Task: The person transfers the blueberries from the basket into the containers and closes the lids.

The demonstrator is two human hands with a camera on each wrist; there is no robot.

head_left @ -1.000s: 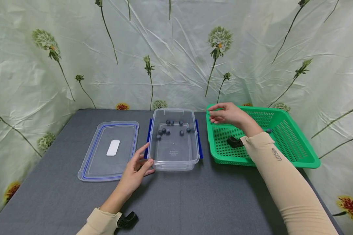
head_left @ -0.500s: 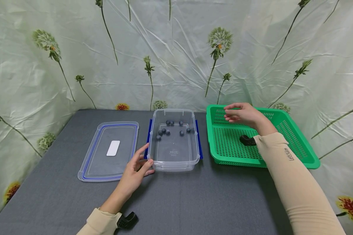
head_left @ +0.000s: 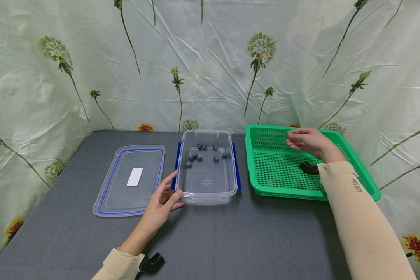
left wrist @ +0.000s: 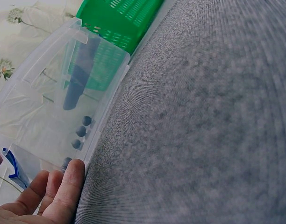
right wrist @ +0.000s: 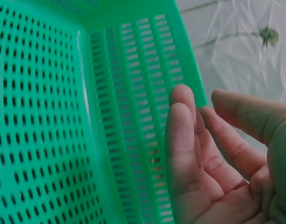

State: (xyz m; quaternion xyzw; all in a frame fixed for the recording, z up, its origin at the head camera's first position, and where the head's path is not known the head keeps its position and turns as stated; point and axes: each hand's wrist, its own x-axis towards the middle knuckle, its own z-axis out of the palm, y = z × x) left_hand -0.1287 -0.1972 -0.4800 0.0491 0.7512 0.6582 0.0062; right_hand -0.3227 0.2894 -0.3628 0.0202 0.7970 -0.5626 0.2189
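Observation:
A clear plastic container (head_left: 206, 193) with blue side latches stands uncovered mid-table. Several blueberries (head_left: 216, 158) lie on its floor, mostly toward the back; some show through the wall in the left wrist view. My left hand (head_left: 158, 208) rests at the near left corner, its loosely spread fingers touching the side and the thumb at the rim. To the right, my right hand (head_left: 313, 143) hovers over the green basket (head_left: 276, 171) with nothing in its fingers. In the right wrist view those fingers (right wrist: 180, 144) are loosely extended beside the basket wall.
The container's clear lid (head_left: 131, 196), with a blue seal and a white label (head_left: 134, 177), lies flat on the left. Grey cloth (head_left: 231, 241) covers the table. A flower-print curtain (head_left: 210, 70) hangs behind. My right sleeve (head_left: 364, 217) hides the basket's near right part.
My right hand has moved rightward from the basket's left edge toward its right part. A blueberry seen in the basket earlier is now hidden behind my arm. My left hand stays put.

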